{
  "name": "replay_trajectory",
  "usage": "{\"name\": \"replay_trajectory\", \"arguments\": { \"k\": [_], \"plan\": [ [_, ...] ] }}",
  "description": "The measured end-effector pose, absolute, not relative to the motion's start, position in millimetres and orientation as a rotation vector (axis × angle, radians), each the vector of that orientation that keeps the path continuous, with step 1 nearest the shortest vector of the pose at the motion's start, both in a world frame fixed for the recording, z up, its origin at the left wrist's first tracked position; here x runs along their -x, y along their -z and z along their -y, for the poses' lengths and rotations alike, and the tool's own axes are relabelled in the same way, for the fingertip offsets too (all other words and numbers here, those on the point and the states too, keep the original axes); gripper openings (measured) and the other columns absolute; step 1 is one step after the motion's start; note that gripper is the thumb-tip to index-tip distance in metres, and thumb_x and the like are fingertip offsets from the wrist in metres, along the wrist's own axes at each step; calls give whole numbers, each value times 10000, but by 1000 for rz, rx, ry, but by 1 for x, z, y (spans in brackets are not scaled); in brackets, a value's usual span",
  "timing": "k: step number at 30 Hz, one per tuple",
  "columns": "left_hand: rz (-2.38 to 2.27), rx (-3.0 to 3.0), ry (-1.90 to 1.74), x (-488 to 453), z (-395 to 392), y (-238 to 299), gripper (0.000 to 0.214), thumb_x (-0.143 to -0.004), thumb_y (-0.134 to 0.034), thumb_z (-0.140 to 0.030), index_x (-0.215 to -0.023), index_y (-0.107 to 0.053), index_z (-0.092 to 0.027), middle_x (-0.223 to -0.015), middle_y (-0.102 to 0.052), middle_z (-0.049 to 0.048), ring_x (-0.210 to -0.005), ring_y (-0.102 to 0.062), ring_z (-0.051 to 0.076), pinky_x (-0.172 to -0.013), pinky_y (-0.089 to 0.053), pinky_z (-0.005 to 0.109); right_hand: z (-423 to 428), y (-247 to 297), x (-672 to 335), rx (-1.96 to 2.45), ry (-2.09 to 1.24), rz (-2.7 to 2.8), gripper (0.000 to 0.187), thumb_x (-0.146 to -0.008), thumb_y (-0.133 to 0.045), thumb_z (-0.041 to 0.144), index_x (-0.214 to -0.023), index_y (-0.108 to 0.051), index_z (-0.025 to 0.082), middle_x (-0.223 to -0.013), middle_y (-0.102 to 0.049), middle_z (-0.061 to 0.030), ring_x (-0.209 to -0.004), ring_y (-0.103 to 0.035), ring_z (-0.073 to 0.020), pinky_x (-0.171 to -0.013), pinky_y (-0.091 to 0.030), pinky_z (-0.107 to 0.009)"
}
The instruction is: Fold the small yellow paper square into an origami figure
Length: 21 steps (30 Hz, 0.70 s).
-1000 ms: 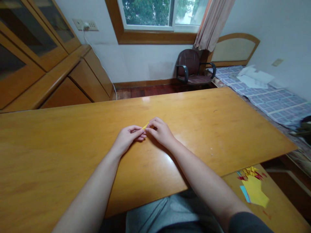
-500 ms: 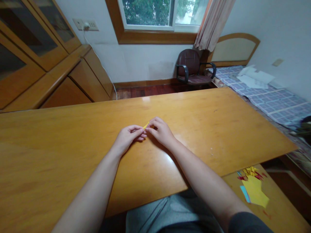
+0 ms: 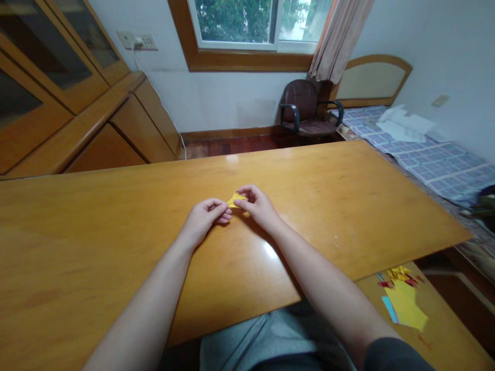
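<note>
A small piece of folded yellow paper (image 3: 235, 199) is held just above the middle of the wooden table (image 3: 116, 216). My left hand (image 3: 211, 214) pinches its left end between thumb and forefinger, the other fingers curled below. On the opposite side my right hand (image 3: 255, 203) grips the paper's right part, thumb in front and fingers behind. The paper widens towards the right, and part of it is hidden by my right fingers.
On a lower surface at the right lie yellow paper sheets (image 3: 406, 304), a blue strip (image 3: 390, 309) and crumpled yellow and red scraps (image 3: 398, 273). A chair (image 3: 303, 105) stands beyond the table, beside a bed (image 3: 433, 149). Cabinets (image 3: 143, 123) line the left.
The yellow paper shows a broader face now; before, only a thin sliver was visible. My right hand has shifted slightly right, away from my left, which has hardly moved.
</note>
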<state>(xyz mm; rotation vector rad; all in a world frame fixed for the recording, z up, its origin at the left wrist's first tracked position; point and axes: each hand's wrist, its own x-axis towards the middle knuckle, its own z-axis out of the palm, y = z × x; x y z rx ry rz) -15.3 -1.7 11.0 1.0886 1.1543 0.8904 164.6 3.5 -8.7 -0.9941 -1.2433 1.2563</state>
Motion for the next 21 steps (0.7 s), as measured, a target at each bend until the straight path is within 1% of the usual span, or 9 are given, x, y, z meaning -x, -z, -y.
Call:
{"name": "replay_trajectory", "arguments": {
  "k": [4, 6, 8, 12, 15, 21],
  "plan": [
    [-1128, -1113, -877, 15, 4, -14, 354, -693, -767, -433, -827, -621, -139, -700, -713, 44, -616, -667, 139, -611, -550, 250, -3, 9, -164, 924, -1348, 1171, 353, -706, -739, 295, -1000, -570, 194, -869, -571, 12, -717, -543, -108, -662, -480, -238],
    [-1122, -1135, -872, 14, 5, -15, 360, -699, -766, -425, -876, -618, -149, -692, -707, 33, -619, -667, 146, -589, -538, 244, -2, 8, -165, 916, -1361, 1183, 353, -707, -738, 287, -1006, -574, 195, -865, -566, 14, -716, -543, -107, -660, -475, -236],
    [-1114, -1167, -842, 14, 5, -16, 368, -706, -760, -431, -897, -637, -141, -718, -710, 45, -635, -667, 152, -579, -527, 241, -2, 7, -165, 912, -1366, 1205, 355, -709, -736, 279, -1015, -578, 196, -857, -561, 17, -716, -540, -106, -669, -472, -238],
    [-1112, -1216, -782, 15, 5, -15, 369, -727, -733, -464, -837, -675, -116, -761, -723, 83, -624, -653, 146, -572, -511, 240, -2, 8, -164, 896, -1367, 1224, 369, -711, -737, 280, -1035, -582, 199, -854, -556, 19, -731, -543, -108, -695, -474, -245],
    [-1114, -1224, -793, 16, 4, -12, 349, -738, -725, -457, -809, -679, -118, -732, -720, 76, -602, -640, 135, -576, -503, 235, -1, 8, -164, 884, -1380, 1220, 375, -718, -735, 283, -1049, -580, 198, -853, -560, 19, -729, -552, -105, -693, -477, -246],
    [-1128, -1196, -846, 16, 3, -11, 343, -715, -741, -458, -769, -678, -126, -707, -715, 69, -588, -635, 143, -580, -511, 254, 1, 4, -165, 911, -1447, 1159, 409, -735, -727, 335, -1081, -556, 199, -783, -570, 39, -645, -557, -92, -638, -470, -239]
  ]
}}
